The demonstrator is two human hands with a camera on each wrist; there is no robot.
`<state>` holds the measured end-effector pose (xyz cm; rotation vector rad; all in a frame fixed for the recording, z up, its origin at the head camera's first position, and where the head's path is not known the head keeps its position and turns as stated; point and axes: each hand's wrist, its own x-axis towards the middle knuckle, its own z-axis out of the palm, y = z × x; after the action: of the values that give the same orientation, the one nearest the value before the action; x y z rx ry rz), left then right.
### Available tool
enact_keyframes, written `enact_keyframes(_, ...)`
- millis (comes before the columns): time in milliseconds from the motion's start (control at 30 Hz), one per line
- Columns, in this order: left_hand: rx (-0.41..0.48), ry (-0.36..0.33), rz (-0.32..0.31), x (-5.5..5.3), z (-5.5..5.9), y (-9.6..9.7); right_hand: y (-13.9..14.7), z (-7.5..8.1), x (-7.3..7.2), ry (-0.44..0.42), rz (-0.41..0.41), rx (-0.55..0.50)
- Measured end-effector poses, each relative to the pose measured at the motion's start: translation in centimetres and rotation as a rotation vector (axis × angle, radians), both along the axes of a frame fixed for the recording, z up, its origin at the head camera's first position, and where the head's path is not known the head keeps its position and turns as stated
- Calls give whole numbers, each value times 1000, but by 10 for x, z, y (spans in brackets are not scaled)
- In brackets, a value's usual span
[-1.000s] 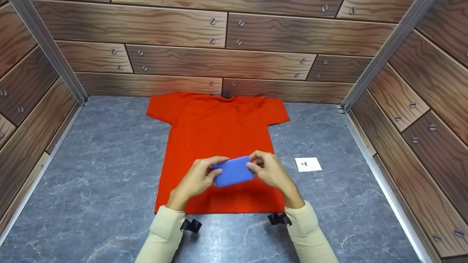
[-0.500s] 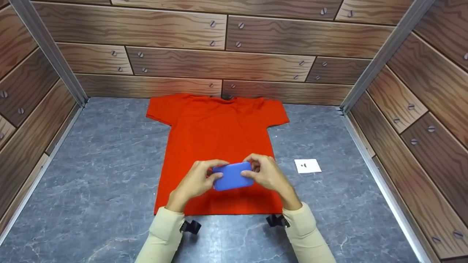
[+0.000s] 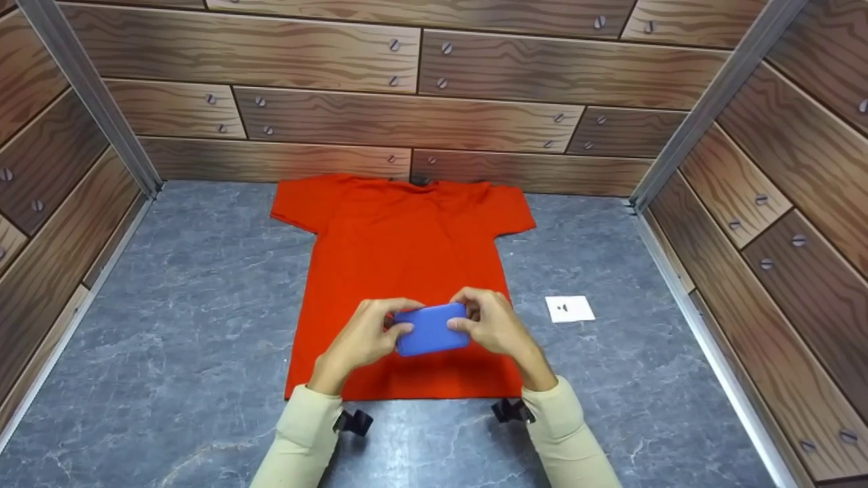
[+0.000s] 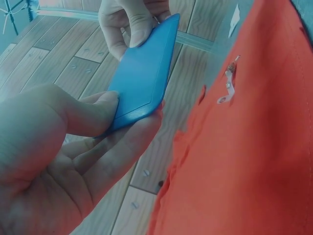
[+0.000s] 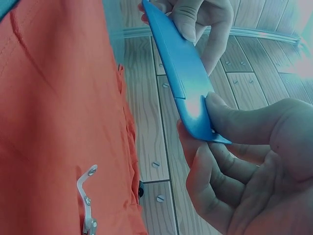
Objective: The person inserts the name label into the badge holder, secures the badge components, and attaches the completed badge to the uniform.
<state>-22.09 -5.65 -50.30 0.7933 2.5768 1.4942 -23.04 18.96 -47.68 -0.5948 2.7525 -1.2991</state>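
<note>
Above the red shirt (image 3: 407,254), we see the left hand (image 3: 367,333) and right hand (image 3: 499,327) pinching a flat blue object (image 3: 430,330).
In the head view, steadying it between them seems the step in hand; we judge the next move calls for even grips. In the left wrist view, the left hand grips the near end, the right the far; the right wrist view reverses this, though glare may hide some detail.

From where I operate, I can't read any word, number or brand in the head view or either wrist view. The only printing I can pick out is a few small dark marks on the white card (image 3: 569,309), and they are too tiny for me to decipher.
</note>
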Motion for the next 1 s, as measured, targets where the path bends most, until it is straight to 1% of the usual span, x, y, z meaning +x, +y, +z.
enact_keyframes(167, -3, 16, 20, 0, -1, 1, -1, 0, 0, -1, 2, -1)
enact_keyframes(367, -5, 21, 39, 0, -2, 1, -1, 1, 1, 0, 4, -5)
enact_keyframes(500, -3, 39, 53, 0, -3, 2, -2, 1, 1, -5, 8, -12)
enact_keyframes(667, 0, 35, 67, 0, -2, 2, -2, 1, 1, -11, 15, -18)
enact_keyframes(1000, 14, 26, 59, -1, -2, 2, -1, 0, 1, -32, 26, -12)
